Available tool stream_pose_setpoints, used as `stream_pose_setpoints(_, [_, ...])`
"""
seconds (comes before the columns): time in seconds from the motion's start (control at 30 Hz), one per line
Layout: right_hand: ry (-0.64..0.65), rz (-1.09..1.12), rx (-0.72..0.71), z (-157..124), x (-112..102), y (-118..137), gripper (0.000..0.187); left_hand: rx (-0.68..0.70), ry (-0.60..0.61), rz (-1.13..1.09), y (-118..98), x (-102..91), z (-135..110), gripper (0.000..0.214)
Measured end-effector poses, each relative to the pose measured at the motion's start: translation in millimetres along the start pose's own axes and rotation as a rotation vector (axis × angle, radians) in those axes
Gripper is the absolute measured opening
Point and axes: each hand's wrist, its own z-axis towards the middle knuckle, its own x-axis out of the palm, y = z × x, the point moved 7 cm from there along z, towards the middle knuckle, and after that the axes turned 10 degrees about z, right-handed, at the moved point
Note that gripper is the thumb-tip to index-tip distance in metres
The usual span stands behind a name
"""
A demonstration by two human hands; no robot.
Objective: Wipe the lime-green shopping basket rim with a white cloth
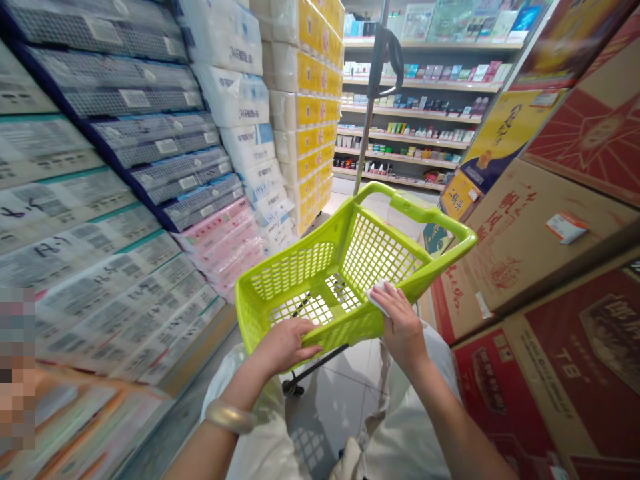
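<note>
Nearest, the person's legs in loose, creased pale trousers [410,413] spread to either side of a glossy lime-green plastic basket [273,337], which stands tilted in front of the knees on a wheeled frame. A smooth, rounded gold-toned bangle [230,417] circles the left wrist. The left hand [290,343] grips the basket's near rim, thumb and fingers straddling its edge. The right hand [400,323] holds a soft, crumpled white cloth [379,297] against the same rim further right, its fingers laid nearly flat over it. The basket's walls and floor are moulded into a grid of openings, and a thick looped handle [424,212] rises at its far end. Beneath it, a dark wheel [293,387] sits on pale square floor tiles [340,383].

To the right, flat-sided cardboard cartons [560,233] are stacked; to the left are bulging, plastic-wrapped white packs [240,97] and blocky yellow-faced packs [313,110]. Farther off, a slim metal pole [366,140] stands before straight shelves [425,83] of small boxes and bottles.
</note>
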Motion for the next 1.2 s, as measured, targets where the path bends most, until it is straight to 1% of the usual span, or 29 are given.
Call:
stream_pose_setpoints(0.03, [-0.008, -0.007, 0.004, -0.4, 1.5, 1.8, 0.048, 0.000, -0.001, -0.005, 0.5, -0.4, -0.4, 0.019])
stream_pose_setpoints(0.07, [0.010, -0.002, -0.008, -1.3, 6.4, 6.7, 0.048, 0.000, -0.003, -0.007, 0.6, -0.8, -0.7, 0.018])
stream_pose_setpoints(0.17, [0.146, 0.042, -0.104, -5.4, 27.5, 27.1, 0.048, 0.014, 0.001, 0.007, -1.0, -0.8, -1.1, 0.018])
stream_pose_setpoints(0.2, [0.173, 0.047, -0.128, -6.0, 30.1, 30.2, 0.048, 0.023, 0.003, 0.017, -1.5, -1.0, -1.4, 0.019])
stream_pose_setpoints(0.27, [0.154, 0.020, -0.122, -3.6, 23.5, 24.8, 0.047, 0.044, 0.010, 0.037, -1.8, -1.9, -2.6, 0.021])
stream_pose_setpoints(0.37, [0.020, -0.074, -0.039, 4.0, -4.3, 1.2, 0.045, 0.050, 0.015, 0.083, -0.5, -6.8, -5.7, 0.026])
stream_pose_setpoints(0.43, [-0.048, -0.119, 0.002, 6.5, -16.9, -7.4, 0.045, 0.007, -0.028, 0.169, -0.2, -15.2, -7.3, 0.034])
stream_pose_setpoints(0.47, [-0.052, -0.121, 0.005, 6.5, -17.6, -6.7, 0.045, -0.026, -0.066, 0.220, -1.7, -20.8, -7.4, 0.040])
stream_pose_setpoints(0.5, [-0.033, -0.109, -0.003, 5.8, -14.0, -2.8, 0.046, -0.060, -0.111, 0.265, -4.7, -26.8, -6.9, 0.047])
stream_pose_setpoints(0.57, [0.052, -0.054, -0.057, 2.7, 0.6, 11.5, 0.046, -0.102, -0.190, 0.300, -16.7, -36.1, -2.8, 0.058])
stream_pose_setpoints(0.63, [0.139, -0.001, -0.117, -0.4, 13.8, 24.3, 0.046, -0.099, -0.229, 0.277, -34.1, -39.1, 6.6, 0.059])
stream_pose_setpoints(0.7, [0.149, 0.002, -0.124, -0.1, 13.7, 24.4, 0.046, -0.097, -0.232, 0.249, -49.8, -36.4, 19.9, 0.058])
stream_pose_setpoints(0.77, [0.068, -0.043, -0.072, 3.9, 0.0, 11.9, 0.046, -0.115, -0.211, 0.247, -59.3, -30.0, 33.8, 0.058])
stream_pose_setpoints(0.83, [-0.036, -0.098, -0.012, 7.3, -16.2, -2.1, 0.047, -0.137, -0.187, 0.272, -63.1, -22.8, 44.7, 0.057])
stream_pose_setpoints(0.87, [-0.067, -0.115, 0.003, 7.8, -20.5, -5.7, 0.047, -0.139, -0.166, 0.287, -63.9, -18.8, 48.7, 0.055])
stream_pose_setpoints(0.9, [-0.071, -0.120, 0.002, 7.6, -20.7, -6.1, 0.047, -0.136, -0.146, 0.302, -64.1, -15.2, 51.4, 0.053])
stream_pose_setpoints(0.93, [-0.046, -0.112, -0.016, 6.7, -16.7, -3.4, 0.046, -0.127, -0.130, 0.313, -64.2, -12.3, 53.1, 0.051])
stream_pose_setpoints(1.03, [0.099, -0.052, -0.108, 1.4, 5.5, 12.2, 0.044, -0.096, -0.108, 0.324, -64.0, -8.9, 53.5, 0.045])
stream_pose_setpoints(1.07, [0.127, -0.039, -0.123, 0.5, 9.6, 14.6, 0.044, -0.092, -0.107, 0.324, -63.6, -9.2, 52.9, 0.043])
stream_pose_setpoints(1.1, [0.131, -0.039, -0.125, 1.0, 9.9, 14.0, 0.044, -0.090, -0.101, 0.323, -63.1, -9.6, 52.3, 0.042])
stream_pose_setpoints(1.13, [0.109, -0.051, -0.113, 2.9, 5.9, 10.0, 0.045, -0.089, -0.093, 0.321, -62.6, -10.0, 51.8, 0.043])
stream_pose_setpoints(1.2, [0.017, -0.093, -0.070, 9.1, -10.2, -3.8, 0.046, -0.090, -0.080, 0.317, -61.4, -10.6, 51.2, 0.044])
